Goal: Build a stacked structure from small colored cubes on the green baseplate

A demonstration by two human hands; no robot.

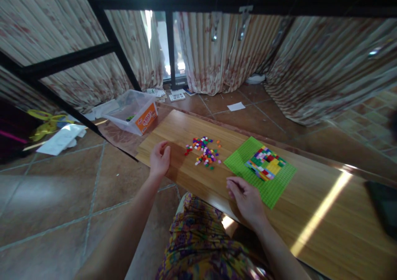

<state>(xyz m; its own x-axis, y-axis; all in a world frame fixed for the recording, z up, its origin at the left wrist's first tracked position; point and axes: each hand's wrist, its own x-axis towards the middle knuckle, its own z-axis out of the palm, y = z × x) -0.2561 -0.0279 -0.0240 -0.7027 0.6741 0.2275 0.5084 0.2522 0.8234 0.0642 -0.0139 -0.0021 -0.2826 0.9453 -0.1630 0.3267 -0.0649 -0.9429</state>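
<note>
My left hand (160,159) rests at the near left part of the wooden table, fingers curled in towards the thumb; whatever may be inside is hidden. To its right lies a loose heap of small coloured building bricks (205,151). My right hand (246,197) is over the near edge of the green baseplate (240,158), thumb and fingers pinched together. Anything between those fingertips is too small to make out. On the baseplate sits a multicoloured patch of joined bricks (267,164), with a red and a yellow area in it.
A clear plastic box (127,112) with an orange label stands beyond the table's (313,189) left end. A dark flat device (383,205) lies at the far right. Black metal bars (74,54) and curtains (217,56) rise behind. Papers (235,106) are on the tiled floor.
</note>
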